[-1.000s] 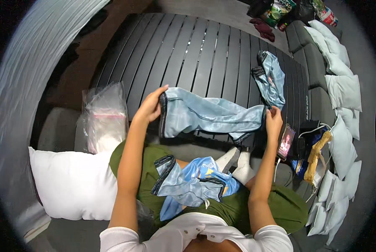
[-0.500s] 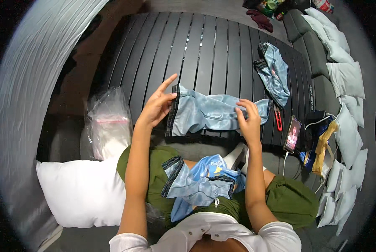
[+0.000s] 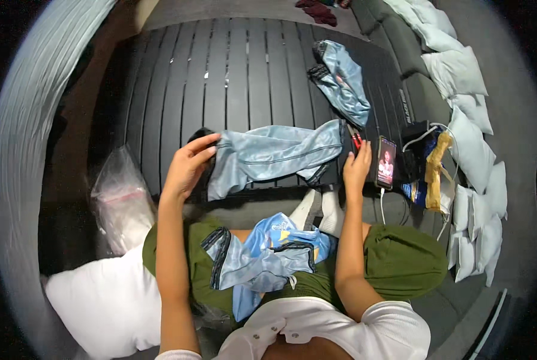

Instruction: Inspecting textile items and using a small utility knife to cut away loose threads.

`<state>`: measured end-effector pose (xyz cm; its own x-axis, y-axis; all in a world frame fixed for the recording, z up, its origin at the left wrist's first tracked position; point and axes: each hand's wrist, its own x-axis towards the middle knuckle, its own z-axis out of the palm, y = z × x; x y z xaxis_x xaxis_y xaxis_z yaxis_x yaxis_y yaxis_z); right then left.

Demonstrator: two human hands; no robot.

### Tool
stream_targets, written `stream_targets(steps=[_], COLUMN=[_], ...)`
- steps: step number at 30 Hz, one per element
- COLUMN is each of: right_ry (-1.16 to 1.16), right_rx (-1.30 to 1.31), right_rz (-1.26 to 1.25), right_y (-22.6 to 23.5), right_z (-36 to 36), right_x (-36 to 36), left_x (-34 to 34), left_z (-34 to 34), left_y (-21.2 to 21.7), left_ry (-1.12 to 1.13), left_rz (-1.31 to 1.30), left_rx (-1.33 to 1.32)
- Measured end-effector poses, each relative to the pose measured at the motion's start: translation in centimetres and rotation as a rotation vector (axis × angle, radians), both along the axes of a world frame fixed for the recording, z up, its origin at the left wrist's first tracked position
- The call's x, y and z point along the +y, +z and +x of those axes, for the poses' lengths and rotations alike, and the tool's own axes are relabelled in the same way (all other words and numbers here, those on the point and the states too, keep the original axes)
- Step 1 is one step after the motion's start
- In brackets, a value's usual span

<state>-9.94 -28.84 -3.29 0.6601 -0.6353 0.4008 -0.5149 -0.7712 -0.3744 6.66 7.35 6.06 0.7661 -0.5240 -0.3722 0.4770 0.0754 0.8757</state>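
Observation:
A light blue, shiny cloth tube [image 3: 274, 153] with black bands at its ends lies across the table's near edge. My left hand [image 3: 189, 168] pinches its left end at the black band, thumb and fingers closed on the cloth. Beyond the tube's right end lies a small red-handled cutting tool [image 3: 356, 139], its metal tip pointing away. My right hand [image 3: 356, 171] is at this tool, fingers apart and tips at the red handle; a firm grip does not show. In my lap rests another light blue cloth piece [image 3: 262, 264] with black bands and a printed patch.
Another blue cloth piece [image 3: 343, 81] lies farther back on the black slatted table [image 3: 178, 78]. A lit phone [image 3: 386, 162] with a white cable stands at the right, near a yellow-and-blue bag [image 3: 436, 168]. At left are a clear plastic bag [image 3: 121, 204] and a white pillow [image 3: 109, 300].
My right hand has left the cloth and moved right to the red-handled tool. My left hand has closed on the tube's left end, and the tube lies straighter. The view has shifted right.

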Motion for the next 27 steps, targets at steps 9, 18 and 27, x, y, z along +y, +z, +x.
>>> stream_targets(steps=[9,18,27], right_ry=[-0.147,-0.172,-0.313], right_rx=[0.126,0.282,0.349], right_rz=[-0.009,0.258,0.426], right_y=[-0.2,1.4,1.5], right_z=[0.6,-0.8,-0.9], right_x=[-1.2,-1.7,-1.5], left_x=[-0.1,0.0,-0.3], left_z=[-0.5,-0.4,-0.8], left_y=[0.1,-0.2,0.1], left_ry=[-0.005,0.048,0.070], left_rz=[-0.185,-0.316,-0.343], left_rx=[0.077,0.166,0.255])
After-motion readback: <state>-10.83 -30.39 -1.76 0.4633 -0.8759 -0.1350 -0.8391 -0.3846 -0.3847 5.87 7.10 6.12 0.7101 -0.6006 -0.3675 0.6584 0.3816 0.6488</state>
